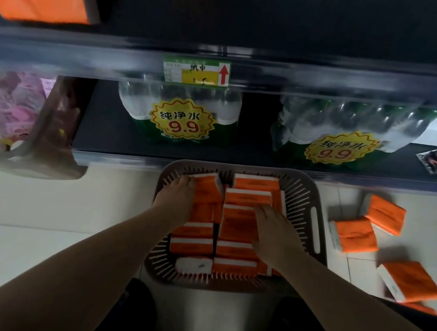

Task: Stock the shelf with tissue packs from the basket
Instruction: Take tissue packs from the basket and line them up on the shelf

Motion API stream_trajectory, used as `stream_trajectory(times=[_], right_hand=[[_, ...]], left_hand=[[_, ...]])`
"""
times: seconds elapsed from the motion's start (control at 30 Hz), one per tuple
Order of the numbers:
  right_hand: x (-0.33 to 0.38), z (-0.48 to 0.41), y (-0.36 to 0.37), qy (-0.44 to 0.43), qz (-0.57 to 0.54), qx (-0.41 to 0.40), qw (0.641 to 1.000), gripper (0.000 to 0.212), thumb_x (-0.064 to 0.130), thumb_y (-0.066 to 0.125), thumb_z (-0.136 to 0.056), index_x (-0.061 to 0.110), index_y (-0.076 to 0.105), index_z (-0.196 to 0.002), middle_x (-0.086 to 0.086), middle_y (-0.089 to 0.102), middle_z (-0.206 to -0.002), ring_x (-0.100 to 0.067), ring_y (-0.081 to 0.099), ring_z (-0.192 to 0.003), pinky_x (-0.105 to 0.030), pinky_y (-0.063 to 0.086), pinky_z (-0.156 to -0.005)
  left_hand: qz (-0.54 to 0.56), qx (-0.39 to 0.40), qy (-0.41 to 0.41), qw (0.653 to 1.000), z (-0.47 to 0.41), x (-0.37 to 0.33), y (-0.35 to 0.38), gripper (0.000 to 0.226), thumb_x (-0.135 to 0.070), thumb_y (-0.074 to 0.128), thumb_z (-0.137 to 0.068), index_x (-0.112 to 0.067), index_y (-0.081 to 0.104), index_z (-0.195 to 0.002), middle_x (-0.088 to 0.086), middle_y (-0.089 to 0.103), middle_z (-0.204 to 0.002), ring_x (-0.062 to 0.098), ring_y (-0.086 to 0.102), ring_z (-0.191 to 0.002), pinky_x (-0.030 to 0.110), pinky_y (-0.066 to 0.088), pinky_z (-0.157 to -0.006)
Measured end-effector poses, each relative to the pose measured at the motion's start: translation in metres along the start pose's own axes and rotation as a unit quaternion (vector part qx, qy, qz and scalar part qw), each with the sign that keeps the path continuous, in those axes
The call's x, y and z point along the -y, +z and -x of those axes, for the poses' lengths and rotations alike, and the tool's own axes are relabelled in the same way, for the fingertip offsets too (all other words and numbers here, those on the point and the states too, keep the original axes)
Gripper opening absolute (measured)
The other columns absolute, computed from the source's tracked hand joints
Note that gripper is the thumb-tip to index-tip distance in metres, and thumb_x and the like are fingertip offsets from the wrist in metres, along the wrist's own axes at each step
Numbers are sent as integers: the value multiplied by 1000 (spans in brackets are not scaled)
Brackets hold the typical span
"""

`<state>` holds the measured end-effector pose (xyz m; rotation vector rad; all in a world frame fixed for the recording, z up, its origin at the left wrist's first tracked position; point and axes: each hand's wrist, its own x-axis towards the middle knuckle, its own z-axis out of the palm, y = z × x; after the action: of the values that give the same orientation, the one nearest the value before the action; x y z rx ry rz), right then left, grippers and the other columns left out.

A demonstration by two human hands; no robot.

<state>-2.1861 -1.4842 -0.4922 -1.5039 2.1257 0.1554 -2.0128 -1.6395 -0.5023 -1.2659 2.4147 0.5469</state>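
Both our forearms are reaching up from the frame's bottom into the basket (312, 201) at centre. Our left hand (175, 197) is lying on the upper-left pack (208, 187), fingers curled over its edge; we cannot tell whether it is gripping. Our right hand (275, 233) is resting flat, fingers spread, on packs at mid-basket. Roughly ten orange packs are filling the basket; four more (354, 237) are lying on the floor (48, 202) at right. Two water bundles (182, 116) are sitting on the shelf (108, 133) above.

floor (48, 202) | basket (315, 201) w/ packs | 3 loose packs (354, 237) rt
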Motion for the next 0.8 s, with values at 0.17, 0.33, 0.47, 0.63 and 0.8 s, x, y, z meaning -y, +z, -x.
stream_trajectory(times=[0.17, 0.33, 0.47, 0.63, 0.8], right_hand=[[-12, -13, 10, 2, 3, 5, 1000, 72, 26, 58, -86, 17, 22, -148, -3, 31, -149, -21, 35, -135, -36, 28, -114], [-15, -20, 15, 3, 10, 7, 1000, 66, 27, 63, -86, 18, 30, -143, -4, 27, -148, -23, 33, -134, -39, 34, -112], [-15, -25, 16, -1, 38, 5, 999, 55, 22, 62, -86, 16, 40, -136, -7, 29, -145, -24, 31, -133, -39, 32, -113], [-12, -24, 15, 11, 40, 5, 999, 39, 24, 60, -88, 16, 50, -125, -7, 33, -141, -23, 34, -130, -39, 35, -111], [-8, -20, 6, 0, 35, 3, 999, 34, 21, 58, -89, 17, 52, -123, -7, 37, -136, -22, 36, -127, -38, 36, -110]], left_hand=[[-45, 32, -7, 998, -30, 5, 7, 65, -19, 59, -89, -10, 27, -145, 15, 35, -146, 32, 39, -133, 46, 40, -104], [-67, 27, -8, 997, -45, 8, 14, 55, -14, 58, -89, -7, 36, -139, 16, 38, -140, 32, 42, -129, 45, 42, -101], [-58, 37, -22, 997, -45, 15, 17, 48, -16, 56, -91, -8, 43, -137, 15, 35, -142, 30, 43, -128, 46, 42, -102], [-39, 55, -28, 997, -38, 18, 15, 45, -16, 58, -91, -10, 46, -134, 14, 36, -145, 29, 45, -129, 46, 43, -104], [-5, 70, -44, 997, -31, 12, -1, 33, -18, 54, -94, -9, 51, -126, 13, 57, -126, 28, 58, -114, 41, 49, -96]])
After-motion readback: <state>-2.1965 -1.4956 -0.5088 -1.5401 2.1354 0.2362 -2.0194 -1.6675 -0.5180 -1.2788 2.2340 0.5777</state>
